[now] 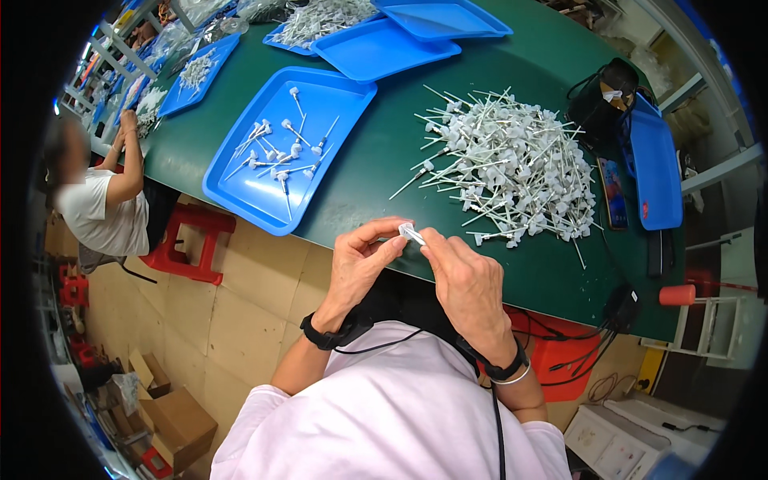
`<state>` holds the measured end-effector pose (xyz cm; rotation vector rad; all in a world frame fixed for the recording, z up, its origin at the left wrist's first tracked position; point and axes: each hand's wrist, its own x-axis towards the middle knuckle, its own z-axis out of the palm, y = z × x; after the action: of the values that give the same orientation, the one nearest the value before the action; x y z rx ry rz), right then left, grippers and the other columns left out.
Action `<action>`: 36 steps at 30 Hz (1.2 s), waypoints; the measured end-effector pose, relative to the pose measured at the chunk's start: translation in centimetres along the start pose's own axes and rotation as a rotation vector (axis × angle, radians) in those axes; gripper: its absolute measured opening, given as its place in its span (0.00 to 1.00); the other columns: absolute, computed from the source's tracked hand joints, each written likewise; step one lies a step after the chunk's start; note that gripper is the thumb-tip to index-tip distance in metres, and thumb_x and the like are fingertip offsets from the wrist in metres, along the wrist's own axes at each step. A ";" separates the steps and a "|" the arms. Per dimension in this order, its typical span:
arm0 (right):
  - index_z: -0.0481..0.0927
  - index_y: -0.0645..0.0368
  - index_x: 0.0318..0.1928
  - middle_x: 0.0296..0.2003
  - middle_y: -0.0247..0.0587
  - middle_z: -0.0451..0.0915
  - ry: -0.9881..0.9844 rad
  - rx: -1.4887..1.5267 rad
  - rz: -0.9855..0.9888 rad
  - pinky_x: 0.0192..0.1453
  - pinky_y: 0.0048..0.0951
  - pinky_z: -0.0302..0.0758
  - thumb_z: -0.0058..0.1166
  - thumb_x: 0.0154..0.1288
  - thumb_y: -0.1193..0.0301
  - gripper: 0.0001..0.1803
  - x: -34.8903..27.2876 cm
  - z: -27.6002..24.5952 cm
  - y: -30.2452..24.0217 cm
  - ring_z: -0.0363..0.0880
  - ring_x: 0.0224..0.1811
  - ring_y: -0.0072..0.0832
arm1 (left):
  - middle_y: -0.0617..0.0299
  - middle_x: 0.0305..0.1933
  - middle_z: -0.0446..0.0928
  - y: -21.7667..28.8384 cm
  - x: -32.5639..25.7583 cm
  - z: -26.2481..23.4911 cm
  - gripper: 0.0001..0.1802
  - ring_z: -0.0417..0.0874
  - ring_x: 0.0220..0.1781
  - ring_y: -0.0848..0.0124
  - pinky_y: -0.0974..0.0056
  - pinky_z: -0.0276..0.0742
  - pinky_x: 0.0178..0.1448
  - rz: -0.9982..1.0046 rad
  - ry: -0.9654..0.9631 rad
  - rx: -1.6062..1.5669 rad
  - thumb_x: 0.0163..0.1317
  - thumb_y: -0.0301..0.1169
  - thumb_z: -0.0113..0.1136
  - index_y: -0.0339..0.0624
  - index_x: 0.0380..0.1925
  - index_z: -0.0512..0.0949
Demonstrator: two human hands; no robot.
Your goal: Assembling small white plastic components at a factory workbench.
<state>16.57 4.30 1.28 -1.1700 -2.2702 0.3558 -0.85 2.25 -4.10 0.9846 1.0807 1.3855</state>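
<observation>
My left hand (362,260) and my right hand (466,280) meet at the near edge of the green table (384,152). Between their fingertips they pinch one small white plastic piece (411,234). Just beyond my right hand lies a big heap of white plastic parts with thin stems (512,164). To the left of my left hand sits a blue tray (280,148) with several of the same white stemmed parts spread across it.
More blue trays (384,48) stand farther back, one full of white parts. A black bag (602,100), a phone (614,192) and another blue tray (656,172) lie at right. A seated person (104,200) works at far left by a red stool (192,240).
</observation>
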 end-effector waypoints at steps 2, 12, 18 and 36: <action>0.76 0.55 0.48 0.24 0.41 0.74 -0.004 0.010 0.006 0.21 0.38 0.72 0.54 0.67 0.70 0.10 0.0 0.1 0.0 0.78 0.20 0.41 | 0.58 0.51 0.80 0.2 0.0 0.1 0.12 0.81 0.44 0.77 0.74 0.78 0.44 0.020 -0.006 0.009 0.65 0.23 0.60 0.33 0.48 0.81; 0.76 0.56 0.48 0.24 0.43 0.74 -0.029 0.064 0.065 0.23 0.40 0.70 0.54 0.68 0.71 0.10 -0.1 0.2 -0.1 0.76 0.22 0.43 | 0.56 0.52 0.80 -0.2 -0.3 0.9 0.15 0.81 0.47 0.75 0.72 0.78 0.51 0.077 -0.006 0.005 0.63 0.19 0.61 0.31 0.50 0.78; 0.75 0.57 0.48 0.24 0.44 0.75 -0.033 0.053 0.040 0.22 0.41 0.74 0.53 0.68 0.72 0.10 -0.2 0.0 0.0 0.79 0.20 0.44 | 0.57 0.52 0.79 -0.2 -0.4 1.1 0.12 0.81 0.48 0.74 0.71 0.79 0.51 0.065 0.005 0.019 0.63 0.20 0.62 0.33 0.47 0.81; 0.78 0.61 0.43 0.16 0.46 0.75 -0.345 0.557 0.194 0.24 0.37 0.70 0.50 0.71 0.68 0.09 1.2 -1.4 2.6 0.77 0.18 0.37 | 0.54 0.52 0.76 0.7 -0.5 1.0 0.13 0.79 0.46 0.73 0.72 0.76 0.48 0.232 0.026 0.330 0.60 0.18 0.63 0.38 0.45 0.83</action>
<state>18.53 6.76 1.67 -1.0841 -2.1132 1.2572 -0.02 1.77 -3.20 1.3697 1.2718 1.4339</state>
